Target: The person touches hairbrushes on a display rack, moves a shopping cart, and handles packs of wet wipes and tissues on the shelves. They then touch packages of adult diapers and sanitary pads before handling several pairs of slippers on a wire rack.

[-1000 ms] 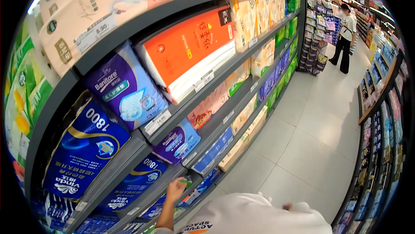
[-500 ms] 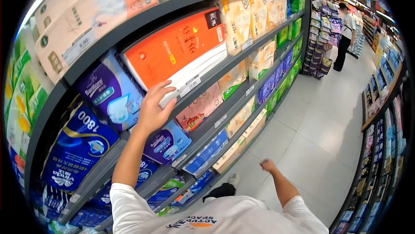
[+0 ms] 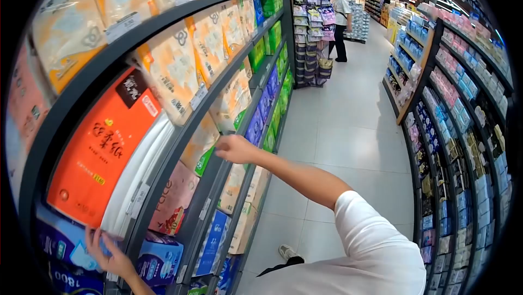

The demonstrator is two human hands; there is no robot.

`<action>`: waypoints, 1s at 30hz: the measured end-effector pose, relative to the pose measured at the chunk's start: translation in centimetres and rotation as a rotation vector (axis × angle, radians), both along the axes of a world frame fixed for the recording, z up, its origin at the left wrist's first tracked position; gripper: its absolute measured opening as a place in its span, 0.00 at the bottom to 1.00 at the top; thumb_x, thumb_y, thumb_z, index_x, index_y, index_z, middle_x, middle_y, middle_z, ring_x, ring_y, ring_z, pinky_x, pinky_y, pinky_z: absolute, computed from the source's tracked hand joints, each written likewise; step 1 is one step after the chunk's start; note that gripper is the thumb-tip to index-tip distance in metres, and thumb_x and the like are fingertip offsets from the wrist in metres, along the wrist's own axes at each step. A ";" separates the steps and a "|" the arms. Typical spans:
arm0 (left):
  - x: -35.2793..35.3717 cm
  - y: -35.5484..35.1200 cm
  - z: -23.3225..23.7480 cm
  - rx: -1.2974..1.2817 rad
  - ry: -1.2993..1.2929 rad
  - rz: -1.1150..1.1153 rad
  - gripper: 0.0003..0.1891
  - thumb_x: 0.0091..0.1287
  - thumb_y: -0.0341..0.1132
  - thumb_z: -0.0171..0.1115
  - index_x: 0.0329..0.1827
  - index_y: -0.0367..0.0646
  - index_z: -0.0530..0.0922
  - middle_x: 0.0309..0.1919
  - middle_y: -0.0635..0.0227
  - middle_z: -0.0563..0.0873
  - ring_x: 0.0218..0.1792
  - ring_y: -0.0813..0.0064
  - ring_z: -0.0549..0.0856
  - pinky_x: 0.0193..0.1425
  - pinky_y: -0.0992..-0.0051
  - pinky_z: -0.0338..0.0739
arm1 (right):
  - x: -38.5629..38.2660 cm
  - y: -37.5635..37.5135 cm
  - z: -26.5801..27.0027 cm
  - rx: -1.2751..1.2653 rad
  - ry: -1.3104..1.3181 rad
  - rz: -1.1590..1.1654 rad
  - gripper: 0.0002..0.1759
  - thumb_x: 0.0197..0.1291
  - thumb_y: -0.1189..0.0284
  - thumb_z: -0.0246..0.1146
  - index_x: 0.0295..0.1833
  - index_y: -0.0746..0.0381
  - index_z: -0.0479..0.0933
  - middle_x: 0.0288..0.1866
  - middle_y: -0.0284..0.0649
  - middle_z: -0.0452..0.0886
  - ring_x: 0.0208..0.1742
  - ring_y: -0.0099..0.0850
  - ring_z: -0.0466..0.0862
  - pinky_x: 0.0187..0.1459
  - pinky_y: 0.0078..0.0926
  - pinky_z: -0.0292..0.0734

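Observation:
A large orange-red pack of paper [image 3: 103, 148] with white sides lies on the left shelf. My left hand [image 3: 109, 254] is at its lower corner, fingers spread and touching or nearly touching the pack's edge. Farther right, my right hand [image 3: 234, 149] is in front of the shelves, by an orange-and-white tissue pack [image 3: 200, 141]. Its fingers are curled; whether they hold anything is hidden. Below the orange-red pack are a blue pack [image 3: 65, 240] and a pink pack [image 3: 174, 199].
Grey shelf edges [image 3: 163, 169] run along the left. A tiled aisle floor [image 3: 316, 142] lies between them and stocked shelves [image 3: 463, 131] on the right. Farther down the aisle a person [image 3: 341, 20] stands by a hanging display [image 3: 310, 39].
The view has turned right and moved along the aisle. My right hand has risen from over the floor to the shelf front. My left hand is now at the orange-red pack's lower corner.

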State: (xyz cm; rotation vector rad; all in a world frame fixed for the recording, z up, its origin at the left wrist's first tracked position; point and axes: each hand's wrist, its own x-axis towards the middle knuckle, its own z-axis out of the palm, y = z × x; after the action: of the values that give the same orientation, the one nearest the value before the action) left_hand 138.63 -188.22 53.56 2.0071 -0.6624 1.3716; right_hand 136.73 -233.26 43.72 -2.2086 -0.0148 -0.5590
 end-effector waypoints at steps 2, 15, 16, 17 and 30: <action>0.6 0.6 -1.0 -0.248 0.057 0.050 0.17 0.73 0.27 0.55 0.61 0.28 0.73 0.64 0.50 0.75 0.60 0.61 0.77 0.63 0.66 0.73 | 1.9 1.2 5.1 0.078 -0.087 0.042 0.18 0.50 0.67 0.64 0.44 0.68 0.80 0.37 0.53 0.84 0.41 0.50 0.84 0.45 0.41 0.79; 4.1 -1.5 -2.2 -0.411 0.217 0.133 0.28 0.73 0.36 0.58 0.74 0.38 0.63 0.66 0.52 0.74 0.59 0.65 0.81 0.31 0.84 0.79 | 10.0 4.3 13.8 -0.071 -0.192 0.096 0.30 0.51 0.71 0.65 0.58 0.70 0.64 0.55 0.57 0.72 0.56 0.53 0.76 0.56 0.42 0.74; 4.3 -1.2 -2.4 -0.398 0.224 0.153 0.28 0.73 0.36 0.58 0.74 0.38 0.63 0.66 0.52 0.74 0.59 0.65 0.81 0.32 0.84 0.79 | 10.1 4.2 13.9 -0.067 -0.192 0.096 0.30 0.51 0.71 0.65 0.58 0.70 0.64 0.55 0.57 0.72 0.56 0.53 0.76 0.56 0.42 0.74; 4.2 -1.4 -2.4 -0.386 0.235 0.174 0.29 0.73 0.36 0.59 0.74 0.38 0.63 0.66 0.52 0.74 0.58 0.65 0.81 0.33 0.84 0.79 | 10.3 4.3 14.1 -0.075 -0.194 0.105 0.29 0.51 0.71 0.64 0.57 0.71 0.64 0.55 0.58 0.73 0.57 0.53 0.76 0.56 0.42 0.74; 2.5 -3.5 -1.2 -0.483 0.415 -0.068 0.34 0.67 0.19 0.59 0.74 0.29 0.55 0.70 0.54 0.68 0.67 0.69 0.71 0.71 0.71 0.62 | 11.4 2.1 15.6 -0.250 -0.113 0.250 0.29 0.54 0.65 0.65 0.55 0.73 0.65 0.42 0.63 0.82 0.47 0.56 0.83 0.50 0.47 0.77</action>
State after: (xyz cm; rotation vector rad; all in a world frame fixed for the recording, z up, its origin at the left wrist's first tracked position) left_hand 141.10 -191.70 52.38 1.7702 -0.1842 0.9189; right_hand 148.16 -231.13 59.36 -2.3654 -0.4358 -0.5647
